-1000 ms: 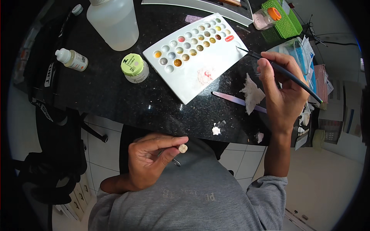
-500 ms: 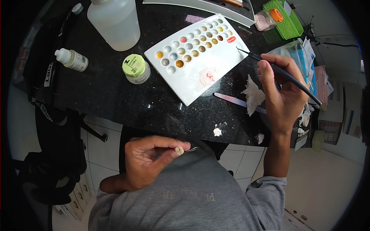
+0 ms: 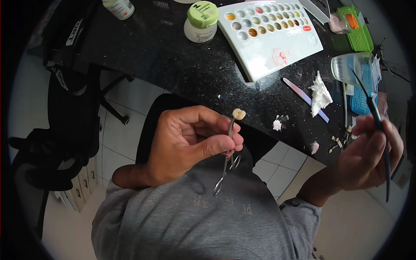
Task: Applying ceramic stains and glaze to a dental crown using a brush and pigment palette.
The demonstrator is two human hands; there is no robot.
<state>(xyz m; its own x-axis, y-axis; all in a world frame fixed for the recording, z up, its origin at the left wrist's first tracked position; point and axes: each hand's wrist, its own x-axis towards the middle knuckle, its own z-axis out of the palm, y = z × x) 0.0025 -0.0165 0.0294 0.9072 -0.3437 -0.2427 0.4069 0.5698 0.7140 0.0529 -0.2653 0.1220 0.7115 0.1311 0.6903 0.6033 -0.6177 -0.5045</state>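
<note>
My left hand (image 3: 182, 143) is closed around locking forceps (image 3: 225, 169) with ring handles, which hang below the fingers. At their upper tip sits a small cream-coloured tooth crown (image 3: 238, 114), just above my fingertips. A dark, slim brush (image 3: 378, 115) is gripped in my right hand (image 3: 368, 158), over the table's right side. Its fine tip points up and overlaps a clear glass (image 3: 342, 69) of liquid; whether it touches the liquid I cannot tell. Farther off lies a white mixing palette (image 3: 255, 56) with rows of coloured wells and a pink-red smear on its flat part.
A jar with a green lid (image 3: 200, 26) stands left of the palette, and a small bottle (image 3: 119, 8) farther left. Near the right hand lie a pink-and-purple nail file-like strip (image 3: 303, 93), crumpled tissue (image 3: 321, 94) and small crumbs. A green basket (image 3: 359, 37) sits at the far right.
My right hand has moved right and nearer, taking the brush from the palette's edge to the glass. My left hand has turned the forceps, bringing the crown upward. The view has shifted too.
</note>
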